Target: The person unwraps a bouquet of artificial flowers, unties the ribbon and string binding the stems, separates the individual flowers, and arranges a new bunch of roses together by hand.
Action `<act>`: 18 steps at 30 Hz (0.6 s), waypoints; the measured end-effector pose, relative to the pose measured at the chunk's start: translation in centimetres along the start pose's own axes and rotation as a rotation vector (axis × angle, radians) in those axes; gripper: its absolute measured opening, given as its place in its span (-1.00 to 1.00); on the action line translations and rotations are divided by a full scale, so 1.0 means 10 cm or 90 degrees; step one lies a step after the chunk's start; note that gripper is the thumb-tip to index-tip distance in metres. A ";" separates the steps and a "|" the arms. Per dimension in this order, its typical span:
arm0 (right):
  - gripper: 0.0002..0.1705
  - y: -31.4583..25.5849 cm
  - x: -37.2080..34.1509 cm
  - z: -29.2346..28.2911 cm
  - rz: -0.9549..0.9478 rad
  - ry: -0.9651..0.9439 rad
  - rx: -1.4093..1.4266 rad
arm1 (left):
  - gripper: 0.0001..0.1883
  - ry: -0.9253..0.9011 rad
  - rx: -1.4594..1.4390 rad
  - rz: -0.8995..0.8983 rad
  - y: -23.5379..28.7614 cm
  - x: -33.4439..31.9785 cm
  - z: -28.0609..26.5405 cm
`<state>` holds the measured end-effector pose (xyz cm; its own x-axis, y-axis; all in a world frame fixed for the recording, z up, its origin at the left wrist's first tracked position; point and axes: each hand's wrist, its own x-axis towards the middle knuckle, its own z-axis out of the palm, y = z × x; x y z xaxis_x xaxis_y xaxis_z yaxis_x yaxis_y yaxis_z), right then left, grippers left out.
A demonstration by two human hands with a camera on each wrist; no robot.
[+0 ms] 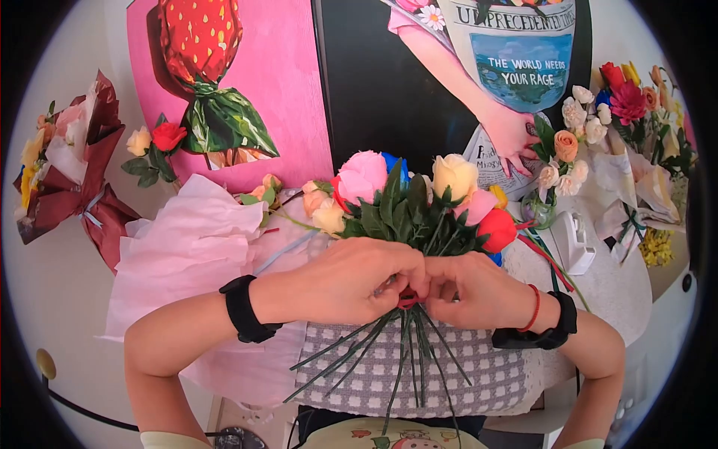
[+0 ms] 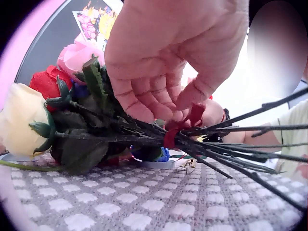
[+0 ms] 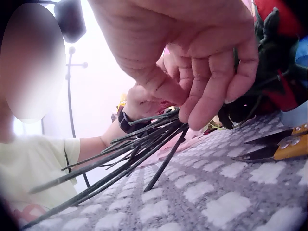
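A bouquet of artificial roses lies on the checked cloth, with a pink rose (image 1: 362, 176), a cream rose (image 1: 455, 176) and a red rose (image 1: 496, 230) among dark leaves. Its bare green stems (image 1: 407, 352) fan out toward the person. Around the gathered stems runs a red ribbon (image 2: 185, 127), knotted or looped at the top. My left hand (image 1: 351, 280) pinches the ribbon between thumb and fingers, just above the stems. From the other side my right hand (image 1: 467, 288) meets it, thumb against curled fingertips at the same ribbon; its fingers (image 3: 202, 96) hide most of the tie.
Pink wrapping paper (image 1: 187, 247) spreads over the table's left side. Yellow-handled snips (image 3: 288, 149) lie on the checked cloth (image 1: 479, 367) near the right hand. A white tape dispenser (image 1: 576, 245) stands at right. Wrapped bouquets flank both sides, the left one in maroon paper (image 1: 105, 172).
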<state>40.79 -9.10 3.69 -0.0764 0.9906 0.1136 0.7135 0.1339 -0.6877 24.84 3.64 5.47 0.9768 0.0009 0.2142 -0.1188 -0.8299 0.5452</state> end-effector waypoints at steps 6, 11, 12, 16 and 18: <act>-0.87 -0.01 -0.04 -0.14 -0.049 -0.121 -0.029 | -0.83 0.002 0.099 0.015 -0.02 0.00 0.08; -0.89 0.03 -0.09 -0.22 -0.100 -0.196 0.034 | -0.85 -0.052 0.079 -0.036 0.00 0.00 0.03; -0.89 0.01 -0.11 -0.22 -0.074 -0.170 0.035 | -0.85 -0.051 0.079 -0.037 -0.01 0.00 0.04; -0.86 -0.05 -0.12 -0.14 -0.051 -0.069 0.057 | -0.83 -0.053 0.079 0.025 -0.01 -0.01 0.03; -0.86 -0.04 -0.11 -0.14 -0.062 -0.109 0.023 | -0.81 -0.072 0.079 0.039 0.01 -0.01 0.01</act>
<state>41.56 -10.28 4.79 -0.2628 0.9630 0.0589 0.6721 0.2265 -0.7049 24.73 3.46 5.41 0.9831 -0.1083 0.1477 -0.1623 -0.8888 0.4285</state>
